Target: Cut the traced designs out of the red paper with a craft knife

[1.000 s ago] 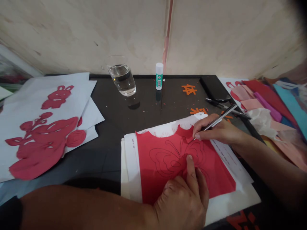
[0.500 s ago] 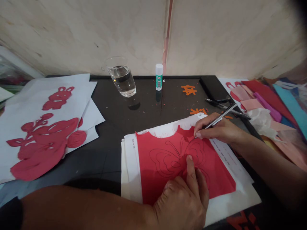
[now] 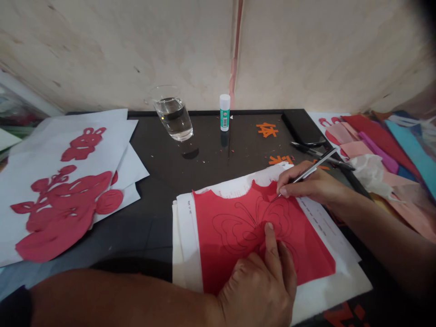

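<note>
Wall [image 3: 136,45] of stained, pale finish rises beyond the grip, behind a black table [image 3: 160,181]. Well left of the grip lie overlapping white sheets [image 3: 30,136] carrying red cutouts [image 3: 61,213], the farthest one a rabbit [image 3: 83,144]; to its right sprawl coloured scraps [image 3: 378,150]. Under the grip, printed white pages [image 3: 327,290] form a stack, and on top rests a red sheet [image 3: 316,256] with a scalloped far edge, bearing a butterfly outline [image 3: 235,231] in thin dark lines. The left hand [image 3: 257,281], nearer the wearer than the grip, is unclenched, extended fingers pressing on the red sheet. The right hand [image 3: 306,181] makes the grip itself, pinching a slim pen [image 3: 318,165] between thumb and fingers, tip at the butterfly's right wing. Beyond and left of the grip stands a drinking glass [image 3: 173,118], partly filled; beyond and slightly right lies a flat black case [image 3: 301,129]. Farther out to the left, a capped glue stick [image 3: 225,112] stands upright. Nearer the grip, just beyond it, lies an orange character [image 3: 267,130].
</note>
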The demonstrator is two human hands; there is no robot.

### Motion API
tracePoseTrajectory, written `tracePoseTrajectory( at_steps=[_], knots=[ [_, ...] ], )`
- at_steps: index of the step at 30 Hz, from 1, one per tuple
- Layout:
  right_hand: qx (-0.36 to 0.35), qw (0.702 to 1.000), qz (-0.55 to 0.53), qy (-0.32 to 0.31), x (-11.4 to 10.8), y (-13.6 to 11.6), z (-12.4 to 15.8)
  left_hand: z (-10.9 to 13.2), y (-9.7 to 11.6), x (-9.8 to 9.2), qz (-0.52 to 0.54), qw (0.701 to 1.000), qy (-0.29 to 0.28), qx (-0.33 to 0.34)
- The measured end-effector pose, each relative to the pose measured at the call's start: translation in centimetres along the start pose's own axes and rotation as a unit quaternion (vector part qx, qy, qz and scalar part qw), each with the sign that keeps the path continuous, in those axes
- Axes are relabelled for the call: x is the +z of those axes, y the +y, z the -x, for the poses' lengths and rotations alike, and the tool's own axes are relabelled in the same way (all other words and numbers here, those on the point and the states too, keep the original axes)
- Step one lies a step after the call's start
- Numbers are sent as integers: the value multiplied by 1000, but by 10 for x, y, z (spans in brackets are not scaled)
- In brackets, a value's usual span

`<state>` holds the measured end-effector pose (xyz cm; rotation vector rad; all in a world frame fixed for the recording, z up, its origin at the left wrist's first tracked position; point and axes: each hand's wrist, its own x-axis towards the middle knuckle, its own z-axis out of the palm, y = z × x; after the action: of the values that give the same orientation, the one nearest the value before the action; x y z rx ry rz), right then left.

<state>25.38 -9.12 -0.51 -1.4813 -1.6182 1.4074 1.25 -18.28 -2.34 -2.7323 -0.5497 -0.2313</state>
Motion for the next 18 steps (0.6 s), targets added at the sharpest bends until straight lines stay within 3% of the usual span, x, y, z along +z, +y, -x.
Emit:
tracePoseTrajectory(
  at_steps=[8,18],
  knots=[
    [9,1000,2,14,-2,-3,1,0,-3,-4,-7,1000,-10,2],
    [33,998,-32,52,-4,0,2,1,1,1,-3,1000,22,-8]
  ],
)
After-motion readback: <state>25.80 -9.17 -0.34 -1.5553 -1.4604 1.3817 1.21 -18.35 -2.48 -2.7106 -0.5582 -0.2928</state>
